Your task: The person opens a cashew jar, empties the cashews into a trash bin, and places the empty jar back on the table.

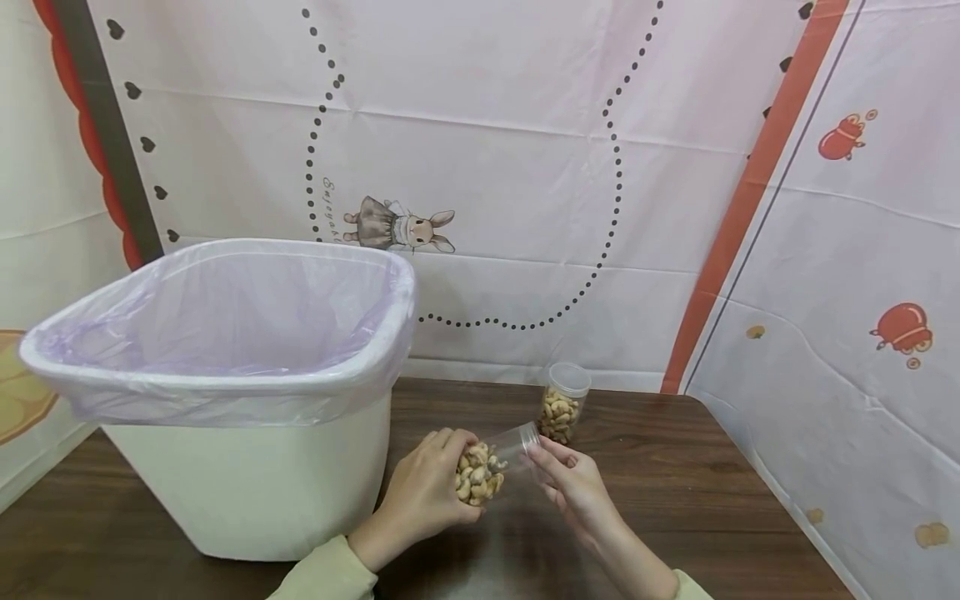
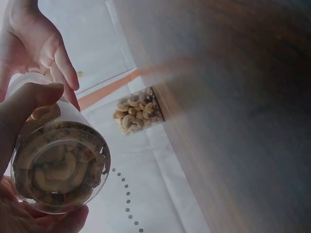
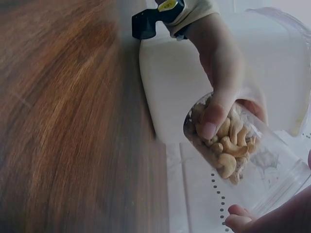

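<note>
My left hand [image 1: 423,483] grips a clear plastic jar of cashews [image 1: 480,475] around its bottom end, thumb on one side and fingers on the other. The jar lies tilted in the air, mouth toward the right, with the cashews [image 3: 233,145] gathered in the lower half. At the mouth end, my right hand [image 1: 573,492] pinches the clear rim [image 1: 528,435] between thumb and fingers. In the left wrist view the jar's round base [image 2: 60,170] faces the camera. Behind it stands a second jar of cashews [image 1: 561,408], upright with a translucent lid.
A large white bin [image 1: 262,475] lined with a thin purple bag [image 1: 225,400] stands left of the hands on the dark wooden table [image 1: 675,467]. Printed cloth [image 1: 487,183] hangs behind the table and along its right side.
</note>
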The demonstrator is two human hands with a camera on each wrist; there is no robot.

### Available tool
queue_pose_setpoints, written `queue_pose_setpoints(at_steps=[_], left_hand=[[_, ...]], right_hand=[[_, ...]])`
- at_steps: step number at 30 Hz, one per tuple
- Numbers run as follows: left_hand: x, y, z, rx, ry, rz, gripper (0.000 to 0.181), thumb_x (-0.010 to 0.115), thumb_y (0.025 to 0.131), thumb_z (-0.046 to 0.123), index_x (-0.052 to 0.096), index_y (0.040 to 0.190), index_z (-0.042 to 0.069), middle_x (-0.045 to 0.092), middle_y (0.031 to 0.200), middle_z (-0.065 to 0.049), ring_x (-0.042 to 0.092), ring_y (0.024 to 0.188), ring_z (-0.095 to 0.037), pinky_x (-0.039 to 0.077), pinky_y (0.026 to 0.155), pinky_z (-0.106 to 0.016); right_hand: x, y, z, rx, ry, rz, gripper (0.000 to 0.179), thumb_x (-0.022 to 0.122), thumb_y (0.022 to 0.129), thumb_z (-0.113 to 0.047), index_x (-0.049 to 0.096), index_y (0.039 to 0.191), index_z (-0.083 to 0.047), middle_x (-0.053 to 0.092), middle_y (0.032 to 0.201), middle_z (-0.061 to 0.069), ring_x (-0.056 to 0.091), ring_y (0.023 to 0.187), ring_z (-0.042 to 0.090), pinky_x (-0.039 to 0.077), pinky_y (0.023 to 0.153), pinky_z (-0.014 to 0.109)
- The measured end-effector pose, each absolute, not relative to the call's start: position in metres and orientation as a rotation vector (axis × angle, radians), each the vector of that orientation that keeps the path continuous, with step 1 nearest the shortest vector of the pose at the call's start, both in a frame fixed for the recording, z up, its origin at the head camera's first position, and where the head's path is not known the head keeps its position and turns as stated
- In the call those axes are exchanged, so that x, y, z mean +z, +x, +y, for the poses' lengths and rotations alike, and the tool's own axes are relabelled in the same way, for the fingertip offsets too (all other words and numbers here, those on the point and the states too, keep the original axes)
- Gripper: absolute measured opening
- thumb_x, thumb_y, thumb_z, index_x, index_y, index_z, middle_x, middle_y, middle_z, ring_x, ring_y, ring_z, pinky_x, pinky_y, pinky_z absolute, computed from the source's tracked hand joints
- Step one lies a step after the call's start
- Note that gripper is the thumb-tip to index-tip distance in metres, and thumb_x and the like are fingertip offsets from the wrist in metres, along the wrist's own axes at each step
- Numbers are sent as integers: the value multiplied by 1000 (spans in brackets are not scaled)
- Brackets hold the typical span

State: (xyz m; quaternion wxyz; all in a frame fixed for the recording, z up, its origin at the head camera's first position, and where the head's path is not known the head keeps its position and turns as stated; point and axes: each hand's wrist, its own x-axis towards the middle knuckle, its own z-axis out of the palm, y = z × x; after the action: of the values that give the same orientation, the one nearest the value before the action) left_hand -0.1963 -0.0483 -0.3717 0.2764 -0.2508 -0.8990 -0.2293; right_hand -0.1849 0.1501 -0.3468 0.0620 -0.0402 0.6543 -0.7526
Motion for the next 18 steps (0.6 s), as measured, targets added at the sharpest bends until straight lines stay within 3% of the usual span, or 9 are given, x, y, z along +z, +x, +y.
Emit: queue_pose_setpoints(at_steps=[10,18], left_hand=[[-371,-195,-47,-609,-674,-2401,67,83,41,34,57,99,15,54,81,5,49,71,-8,45,58,-24],[-372,-197,-48,-618,-672,-2385,65,82,39,33,58,97,15,55,79,6,51,70,-9,44,57,-25]], right_hand=[[-348,-185,147,-2310,-53,2004,72,62,85,-24,27,131,18,39,131,33,42,121,38,24,101,51],[-351,-184,144,-2342,-51,1987,68,61,85,-21,29,131,18,38,132,33,46,118,35,24,102,49]])
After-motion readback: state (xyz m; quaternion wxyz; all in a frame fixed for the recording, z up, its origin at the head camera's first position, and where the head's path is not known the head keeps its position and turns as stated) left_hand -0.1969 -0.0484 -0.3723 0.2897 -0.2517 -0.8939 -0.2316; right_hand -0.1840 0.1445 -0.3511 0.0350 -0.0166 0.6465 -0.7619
